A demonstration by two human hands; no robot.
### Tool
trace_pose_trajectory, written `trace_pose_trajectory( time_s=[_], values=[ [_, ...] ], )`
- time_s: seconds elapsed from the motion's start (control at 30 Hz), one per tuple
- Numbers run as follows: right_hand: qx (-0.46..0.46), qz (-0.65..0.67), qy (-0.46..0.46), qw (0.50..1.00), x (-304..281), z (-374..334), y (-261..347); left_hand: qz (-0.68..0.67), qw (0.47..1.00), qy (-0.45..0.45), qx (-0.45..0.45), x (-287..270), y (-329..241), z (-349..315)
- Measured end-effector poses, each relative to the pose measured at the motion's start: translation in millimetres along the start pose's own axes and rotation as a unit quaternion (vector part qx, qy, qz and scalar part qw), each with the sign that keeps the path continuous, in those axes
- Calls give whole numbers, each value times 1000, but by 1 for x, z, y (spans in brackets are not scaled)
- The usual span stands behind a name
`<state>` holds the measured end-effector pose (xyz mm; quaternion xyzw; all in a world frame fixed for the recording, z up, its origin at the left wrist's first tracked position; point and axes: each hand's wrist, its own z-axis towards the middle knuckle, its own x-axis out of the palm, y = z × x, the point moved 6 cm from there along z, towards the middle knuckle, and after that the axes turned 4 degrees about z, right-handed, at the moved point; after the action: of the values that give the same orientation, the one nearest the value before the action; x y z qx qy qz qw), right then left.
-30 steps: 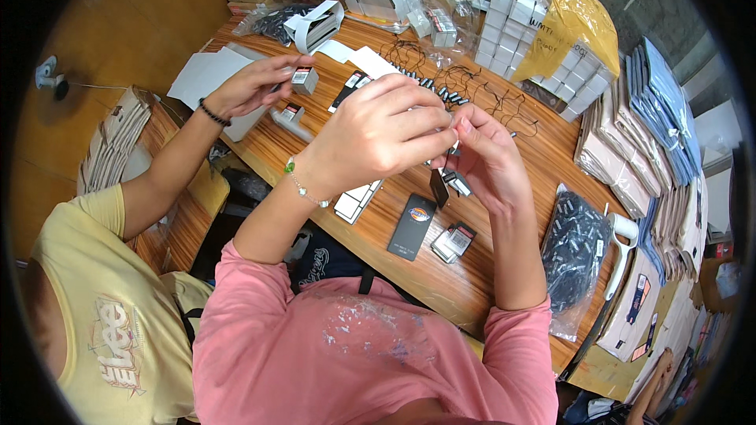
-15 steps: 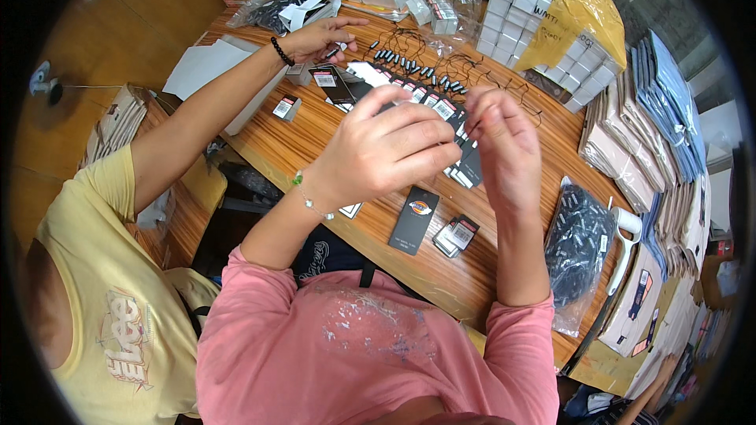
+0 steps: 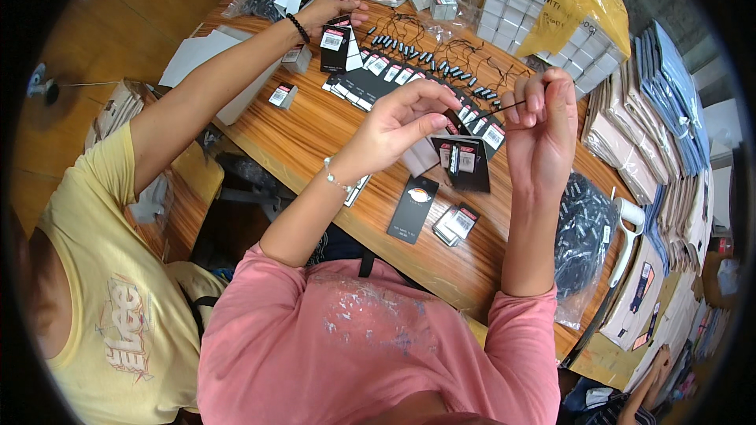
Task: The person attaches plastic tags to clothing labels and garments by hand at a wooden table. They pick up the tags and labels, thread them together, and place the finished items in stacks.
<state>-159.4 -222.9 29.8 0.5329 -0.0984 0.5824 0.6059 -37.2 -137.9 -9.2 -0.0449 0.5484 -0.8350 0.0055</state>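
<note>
- The person's left hand point(image 3: 398, 122) was half curled, its thumb and fingers close to the top edge of the hanging tags point(image 3: 476, 179); whether they were pinched could not be told.
- The right hand point(image 3: 543, 122) was raised with its fingers closed, gripping a thin black cord point(image 3: 496, 112) that slanted down toward the left hand.
- The hanging tags, dark with a white label, were between the two hands and above the front part of the counter point(image 3: 276, 145); a slim silver clip point(image 3: 454, 159) lay against their face.
- Below them, a dark tag point(image 3: 411, 219) lay flat, with a small pile point(image 3: 455, 226) of tags just to its right.
- Behind the hands, a row of tags point(image 3: 386, 71) overlapped across the counter, and a line of clips point(image 3: 429, 59) with loose black cords ran along behind it.
- On the left, a co-worker's hand point(image 3: 327, 12) was above a dark tag with a white label, its grip unclear.
- A bag point(image 3: 583, 240) of clips was near the right forearm, a white roller point(image 3: 628, 228) just beside it.
- Folded clothes point(image 3: 618, 134) were stacked at the right; white boxes point(image 3: 504, 12) stood at the back beside a yellow bag point(image 3: 579, 12).
</note>
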Motion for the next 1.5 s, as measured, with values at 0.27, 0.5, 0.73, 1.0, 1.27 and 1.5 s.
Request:
trace_pose_trajectory(
  time_s=[0.27, 0.5, 0.73, 1.0, 1.27, 1.5],
  values=[
    [-13, 29, -1, 1000, -6, 0, 6, -215, 964, 125, -92, 41, 19, -7],
    [-20, -15, -2, 1000, 2, -6, 12, -95, 992, 46, -65, 33, 8, -7],
    [-15, -7, 19, 1000, 7, -8, 12, -50, 997, 16, 63, 20, 7, -11],
    [-57, -65, 16, 996, 7, -8, 19, 250, 957, -100, 108, 7, -26, -9],
    [-9, -215, 4, 976, 10, -7, 3, 133, 983, -119, 39, -3, -34, -3],
    [16, -225, 29, 974, 13, -8, -10, 79, 987, -132, 53, -13, -52, -1]
  ],
)
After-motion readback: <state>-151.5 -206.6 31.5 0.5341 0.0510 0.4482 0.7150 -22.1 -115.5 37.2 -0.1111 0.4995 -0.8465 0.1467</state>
